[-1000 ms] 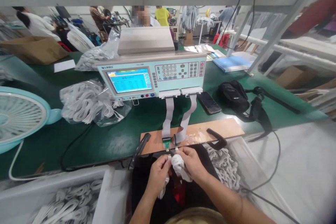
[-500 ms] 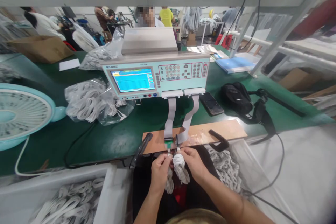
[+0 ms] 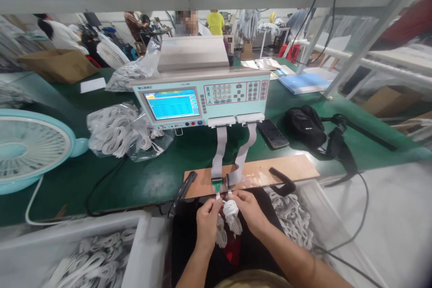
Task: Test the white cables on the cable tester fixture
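Note:
A bundled white cable (image 3: 231, 211) hangs between my hands at the table's front edge. My left hand (image 3: 208, 218) pinches one connector end of it, held at the green circuit board (image 3: 218, 186). My right hand (image 3: 248, 207) pinches the other end beside the second ribbon connector (image 3: 228, 182). Whether each plug is fully seated is too small to tell. Two grey ribbon cables (image 3: 219, 153) run from these connectors up to the cable tester (image 3: 236, 103), whose blue screen (image 3: 173, 104) is lit. The connectors lie on a wooden board (image 3: 286, 168).
White bins of coiled cables stand at left (image 3: 143, 234) and right (image 3: 320, 207). A blue fan (image 3: 72, 144) and bagged cables (image 3: 114, 132) sit on the left of the table. A phone (image 3: 273, 134) and black pouch (image 3: 305, 126) lie at right. Several people work behind.
The camera view has shifted slightly. Both hands stay at the connectors with nearly the same grip, and the hanging cable bundle has swung a little.

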`<state>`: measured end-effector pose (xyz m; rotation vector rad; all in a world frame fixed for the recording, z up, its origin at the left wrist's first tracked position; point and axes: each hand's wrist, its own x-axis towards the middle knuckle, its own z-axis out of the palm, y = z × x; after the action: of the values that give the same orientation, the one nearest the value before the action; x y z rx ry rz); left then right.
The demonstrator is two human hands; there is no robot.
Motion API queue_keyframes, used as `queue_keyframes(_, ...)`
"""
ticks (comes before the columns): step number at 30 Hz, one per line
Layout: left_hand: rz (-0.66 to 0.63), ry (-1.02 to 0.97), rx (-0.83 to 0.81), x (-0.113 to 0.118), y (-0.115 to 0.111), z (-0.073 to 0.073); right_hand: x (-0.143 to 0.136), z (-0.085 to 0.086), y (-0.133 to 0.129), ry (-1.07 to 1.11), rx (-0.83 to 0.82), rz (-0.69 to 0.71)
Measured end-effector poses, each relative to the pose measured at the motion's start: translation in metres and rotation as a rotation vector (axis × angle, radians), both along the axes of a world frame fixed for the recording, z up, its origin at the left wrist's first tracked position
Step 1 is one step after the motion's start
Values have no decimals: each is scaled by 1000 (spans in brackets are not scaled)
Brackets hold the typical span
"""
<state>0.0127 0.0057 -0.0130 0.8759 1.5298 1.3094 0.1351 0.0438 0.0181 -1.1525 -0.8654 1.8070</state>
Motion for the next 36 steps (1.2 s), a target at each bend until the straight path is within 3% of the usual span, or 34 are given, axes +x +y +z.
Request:
queue_keyframes(8, -70, -152, 0, 3, 6, 17, -2, 0, -3, -14, 40, -3)
queue_keyframes(21, 62, -89, 43, 7, 14, 12, -6, -8, -2, 78, 33, -55)
queue_keyframes(26, 53, -188, 57, 11, 12, 8, -8, -6, -3, -5, 92, -63)
queue_keyframes(29, 4, -210, 70, 18, 0, 14, -7, 2, -12, -58, 118, -35)
queue_keyframes(33, -29, -411, -73, 25, -15, 29, 31, 5, -19, -183, 127, 68)
queue_keyframes(36, -10, -656, -186, 22, -20, 37, 89, 1, -17, -545, 280, 164)
